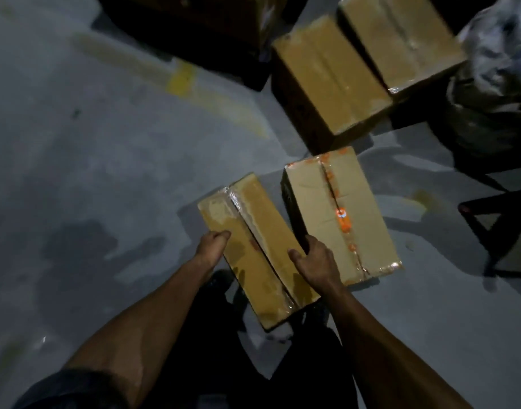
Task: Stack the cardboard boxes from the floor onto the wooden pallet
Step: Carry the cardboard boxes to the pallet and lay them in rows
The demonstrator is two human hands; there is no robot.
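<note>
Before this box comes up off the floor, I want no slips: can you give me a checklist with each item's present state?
1. Left hand holds the left edge of the clear-taped box: ok.
2. Right hand holds its right edge, thumb on top: ok.
3. Top seam taped shut: ok.
4. Room beside the orange-taped box: cannot tell, the right hand's fingers go down between the two boxes, out of sight.
5. Grey floor to the left free of obstacles: ok.
6. Pallet spot ready: cannot tell, dark.
</note>
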